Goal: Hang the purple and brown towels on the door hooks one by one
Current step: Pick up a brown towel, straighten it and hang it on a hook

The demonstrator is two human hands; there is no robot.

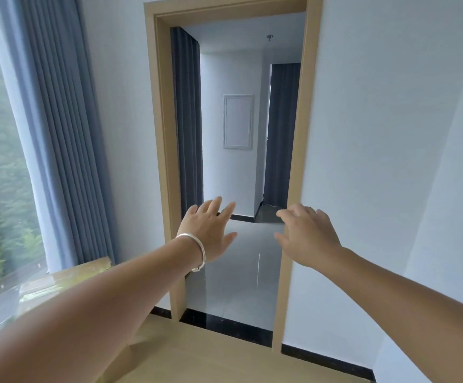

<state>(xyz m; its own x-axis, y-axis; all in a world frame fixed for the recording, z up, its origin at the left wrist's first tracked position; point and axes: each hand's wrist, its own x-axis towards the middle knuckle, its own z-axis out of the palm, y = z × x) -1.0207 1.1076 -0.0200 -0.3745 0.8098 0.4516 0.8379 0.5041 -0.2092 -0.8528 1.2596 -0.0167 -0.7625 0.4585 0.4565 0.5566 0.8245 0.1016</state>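
Reaching forward at about the same height, the left hand (211, 230) and the right hand (306, 236) are both held out empty, fingers spread and relaxed, gripping nothing. A silver bangle (195, 251) sits on the left wrist. Between and beyond the two hands stands an open doorway (164, 161) with a tan frame, giving onto a grey-tiled hallway (241, 272).

Neither the purple towel nor the brown towel appears anywhere in view, and no door leaf or hooks can be made out either; the hallway is dim, so a hook on a far surface might go unseen. The relation that matters most, which way a towel lies from either palm, therefore cannot be read from this view. Neither hand can be called nearer, and no long axis can be given for cloth that is out of sight.

To the outside of the left hand hang grey curtains (67, 134) beside a window (1, 175), with a wooden sill (67, 277) below that forearm. Outside the right hand is only a plain white wall (390, 134).

Judging by the empty palms, hanging has not begun, and the first step is probably to find a towel, perhaps through the doorway.
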